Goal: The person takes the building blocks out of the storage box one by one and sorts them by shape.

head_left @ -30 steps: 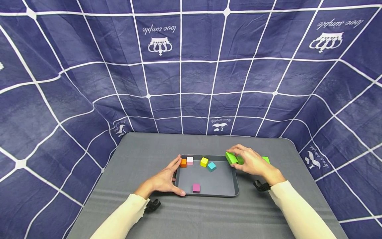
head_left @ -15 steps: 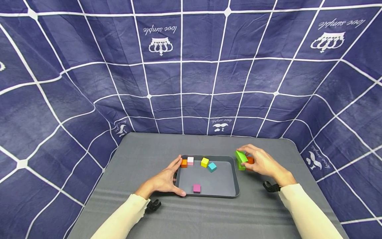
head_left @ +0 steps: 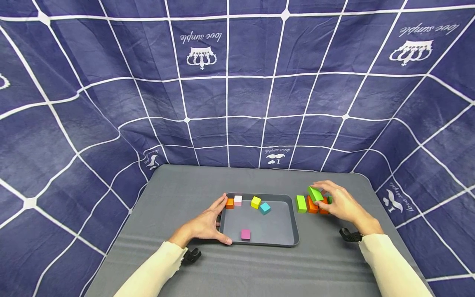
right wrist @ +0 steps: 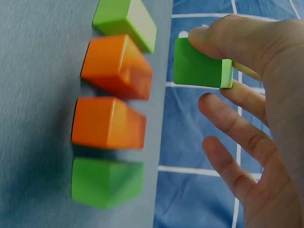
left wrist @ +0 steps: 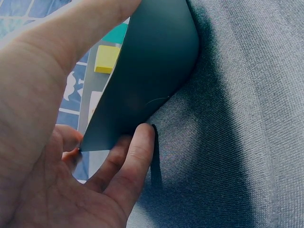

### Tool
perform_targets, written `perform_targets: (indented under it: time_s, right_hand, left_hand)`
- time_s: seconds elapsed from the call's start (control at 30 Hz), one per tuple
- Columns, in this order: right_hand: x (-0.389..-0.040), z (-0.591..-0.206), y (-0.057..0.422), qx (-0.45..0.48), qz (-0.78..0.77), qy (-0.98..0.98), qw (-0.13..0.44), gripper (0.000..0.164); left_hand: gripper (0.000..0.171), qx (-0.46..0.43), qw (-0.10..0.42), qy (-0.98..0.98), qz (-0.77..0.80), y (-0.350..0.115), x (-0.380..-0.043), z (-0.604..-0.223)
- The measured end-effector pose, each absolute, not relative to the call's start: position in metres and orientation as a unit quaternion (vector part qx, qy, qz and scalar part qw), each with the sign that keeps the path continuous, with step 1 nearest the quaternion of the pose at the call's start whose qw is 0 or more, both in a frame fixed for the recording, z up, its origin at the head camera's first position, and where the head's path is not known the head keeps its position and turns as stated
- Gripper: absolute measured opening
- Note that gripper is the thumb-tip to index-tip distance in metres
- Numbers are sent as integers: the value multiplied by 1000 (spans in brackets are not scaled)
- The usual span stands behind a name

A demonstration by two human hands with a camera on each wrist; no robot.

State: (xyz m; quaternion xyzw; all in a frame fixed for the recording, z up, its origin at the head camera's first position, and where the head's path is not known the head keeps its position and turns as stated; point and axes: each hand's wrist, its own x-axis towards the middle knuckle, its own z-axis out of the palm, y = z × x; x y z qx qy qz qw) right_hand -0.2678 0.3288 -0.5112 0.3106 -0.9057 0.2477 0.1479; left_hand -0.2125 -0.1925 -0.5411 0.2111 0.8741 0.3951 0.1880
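My right hand (head_left: pixel 341 202) pinches a bright green block (right wrist: pixel 197 64) between thumb and fingers, raised above the table. Below and beside it stands a row of blocks: a light green one (right wrist: pixel 126 21), an orange one (right wrist: pixel 116 64), another orange one (right wrist: pixel 109 122) and a darker green one (right wrist: pixel 107 183). My left hand (head_left: pixel 204 222) holds the left end of a shallow grey tray (head_left: pixel 293 222), thumb at the front corner and fingers along its far left side. In the left wrist view, the fingertips (left wrist: pixel 142 135) press against the tray's outer wall.
Small cubes lie in the tray: orange (head_left: pixel 230 203), white-pink (head_left: pixel 238 200), yellow (head_left: pixel 255 202), blue (head_left: pixel 265 208) and magenta (head_left: pixel 245 234). The tray stands on a grey cloth-covered table (head_left: pixel 252 272). A blue curtain with white lines (head_left: pixel 245 99) encloses the back and sides.
My right hand has carried the green block rightward, from over the tray's right rim to above the block row, uncovering the light green and orange blocks. The left hand and tray stay put.
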Motion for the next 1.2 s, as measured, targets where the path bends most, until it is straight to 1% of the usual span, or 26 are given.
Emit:
perform_targets:
  time_s: [0.47, 0.77, 1.03, 1.2]
  right_hand:
    - [-260, -515, 375, 237, 229, -931, 160, 64]
    - [-257, -526, 402, 207, 214, -938, 178, 63]
    - [-254, -538, 413, 185, 221, -940, 180, 61]
    - [-252, -545, 416, 170, 218, -946, 168, 60]
  left_hand:
    - [154, 202, 193, 873, 401, -192, -213, -542]
    - [154, 202, 194, 873, 400, -192, -213, -542]
    - [154, 201, 192, 876, 395, -193, -214, -541]
    - [153, 201, 193, 875, 395, -193, -213, -541]
